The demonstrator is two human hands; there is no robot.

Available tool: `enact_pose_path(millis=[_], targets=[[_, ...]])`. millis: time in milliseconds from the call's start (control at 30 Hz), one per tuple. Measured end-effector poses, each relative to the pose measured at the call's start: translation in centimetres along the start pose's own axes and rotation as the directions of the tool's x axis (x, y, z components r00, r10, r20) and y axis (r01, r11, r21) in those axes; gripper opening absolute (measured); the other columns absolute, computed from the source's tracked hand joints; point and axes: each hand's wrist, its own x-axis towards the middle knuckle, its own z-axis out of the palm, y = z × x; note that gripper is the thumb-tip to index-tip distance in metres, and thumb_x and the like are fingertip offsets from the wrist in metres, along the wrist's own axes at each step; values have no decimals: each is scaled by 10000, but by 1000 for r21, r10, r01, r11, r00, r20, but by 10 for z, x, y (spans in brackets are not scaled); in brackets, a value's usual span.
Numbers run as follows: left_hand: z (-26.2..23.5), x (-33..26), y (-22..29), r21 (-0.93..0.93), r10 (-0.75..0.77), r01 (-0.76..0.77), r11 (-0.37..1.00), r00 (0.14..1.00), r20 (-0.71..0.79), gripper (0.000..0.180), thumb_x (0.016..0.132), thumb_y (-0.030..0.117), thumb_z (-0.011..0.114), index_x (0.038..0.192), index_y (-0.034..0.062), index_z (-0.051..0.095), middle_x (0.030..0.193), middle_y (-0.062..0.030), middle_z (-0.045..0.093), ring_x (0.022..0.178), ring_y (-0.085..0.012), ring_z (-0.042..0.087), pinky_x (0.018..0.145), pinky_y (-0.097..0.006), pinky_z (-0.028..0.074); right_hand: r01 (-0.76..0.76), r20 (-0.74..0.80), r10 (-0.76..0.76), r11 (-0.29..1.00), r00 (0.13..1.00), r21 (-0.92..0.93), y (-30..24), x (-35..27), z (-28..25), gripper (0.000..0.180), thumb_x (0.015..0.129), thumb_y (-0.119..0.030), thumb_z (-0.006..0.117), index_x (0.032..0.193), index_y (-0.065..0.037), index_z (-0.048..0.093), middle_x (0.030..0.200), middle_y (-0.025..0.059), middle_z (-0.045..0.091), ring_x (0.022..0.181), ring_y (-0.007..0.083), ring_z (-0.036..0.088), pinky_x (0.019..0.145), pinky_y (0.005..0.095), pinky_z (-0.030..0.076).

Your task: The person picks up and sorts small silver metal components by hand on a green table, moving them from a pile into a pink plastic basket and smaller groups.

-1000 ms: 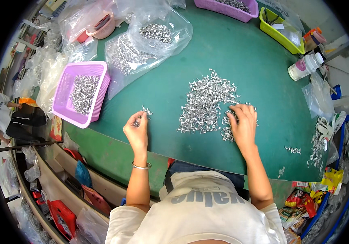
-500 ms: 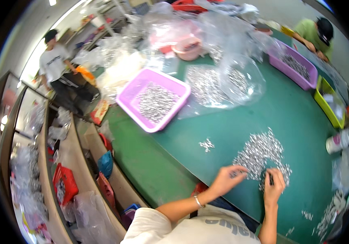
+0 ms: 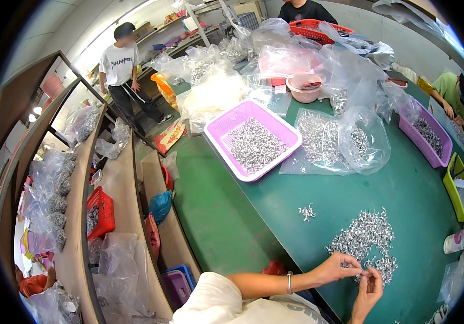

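Note:
Over the near edge of a loose pile of small curved silver metal parts [image 3: 362, 233], my two hands meet at the fingertips. My left hand [image 3: 339, 269] wears a bracelet at the wrist and is closed in a pinch. Close beside it, my right hand [image 3: 371, 291] also pinches with thumb and fingers. Whatever lies between the fingertips is too small and too covered to name. A little cluster of the same metal parts [image 3: 307, 213] lies apart on the green table [image 3: 275, 200], left of the pile.
A pink-purple basket [image 3: 295, 141] of metal parts stands at the table's left edge, beside a clear bag [image 3: 318, 141] of more. A purple basket [image 3: 441, 156], a lime-green tray [image 3: 461, 213] and a white bottle [image 3: 461, 240] line the right. Other people are farther back; shelves stand left.
My hands were apart over the pile and are now together at the fingertips. The whole view has shifted, so the table's things appear farther right and lower.

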Motion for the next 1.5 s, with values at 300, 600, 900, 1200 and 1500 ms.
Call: enact_pose_path(millis=[300, 600, 900, 1200, 1500], targets=[[11, -16, 0, -232, -49, 66, 970, 995, 82, 184, 811, 194, 616, 922, 49, 594, 688, 68, 479, 522, -2, 351, 435, -159, 249, -112, 6, 113, 992, 994, -61, -24, -16, -3, 140, 803, -18, 580, 929, 39, 601, 897, 88, 610, 823, 143, 564, 767, 256, 449], [11, -29, 25, 148, 219, -212, 966, 975, -32, 95, 759, 47, 636, 831, -14, 625, 753, -17, 612, 707, -44, 499, 644, -193, 414, -260, 196, 199, 894, 960, 366, -20, -13, -4, 122, 794, 35, 552, 910, 65, 574, 879, 104, 606, 792, 145, 577, 725, 247, 456], [21, -27, 19, 207, 263, -255, 945, 965, -9, 96, 712, -70, 617, 800, -31, 617, 665, -13, 537, 603, -51, 427, 549, -188, 343, -369, 292, 242, 751, 925, 547, -25, -15, -11, 125, 807, 28, 544, 926, 44, 581, 853, 87, 607, 778, 124, 555, 717, 246, 432], [19, -28, 21, 94, 83, -84, 992, 996, 12, 45, 773, 28, 584, 790, -6, 560, 617, 2, 475, 537, -32, 386, 459, -177, 273, -180, 273, 99, 940, 957, 290, -25, -18, -11, 89, 801, 3, 571, 887, 16, 592, 797, 35, 577, 759, 87, 509, 673, 215, 401], [7, -13, -10, -598, -298, 443, 668, 896, 331, 166, 816, 172, 436, 719, 41, 408, 632, -29, 355, 488, -81, 306, 387, -188, 203, 167, 28, -179, 834, 983, -526, 10, 26, -29, 116, 735, -46, 626, 840, -5, 602, 814, 72, 572, 765, 178, 516, 681, 274, 384]])
